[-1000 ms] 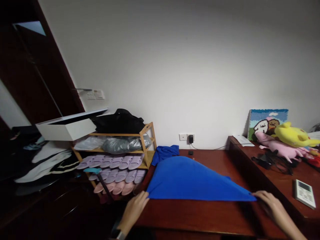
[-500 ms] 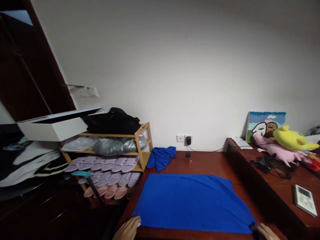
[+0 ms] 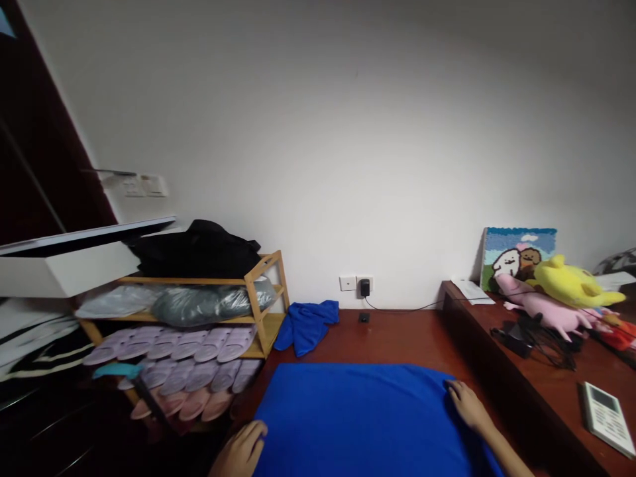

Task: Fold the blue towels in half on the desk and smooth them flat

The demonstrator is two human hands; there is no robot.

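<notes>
A blue cloth (image 3: pixel 352 417) lies spread over the reddish-brown wooden table, its near part running out of view at the bottom. At its left edge rests my left hand (image 3: pixel 240 450), with the fingers bent a little and apart, touching the border. My right hand (image 3: pixel 467 405) is at the cloth's far right corner, fingertips closed on the edge there; the thumb is hidden. Near the wall, a second blue cloth (image 3: pixel 307 326) lies crumpled beside the shoe rack.
Slippers (image 3: pixel 238 343) fill the wooden rack (image 3: pixel 252 308) on the left, under a black bag (image 3: pixel 199 250). A charger (image 3: pixel 365 287) is plugged into the wall. The raised ledge at right holds plush toys (image 3: pixel 571 281), cables and a white remote-like device (image 3: pixel 607 416).
My right hand has moved from the near right corner of the cloth up to its far right corner. My left hand's fingers have loosened at the left edge. The view has shifted slightly.
</notes>
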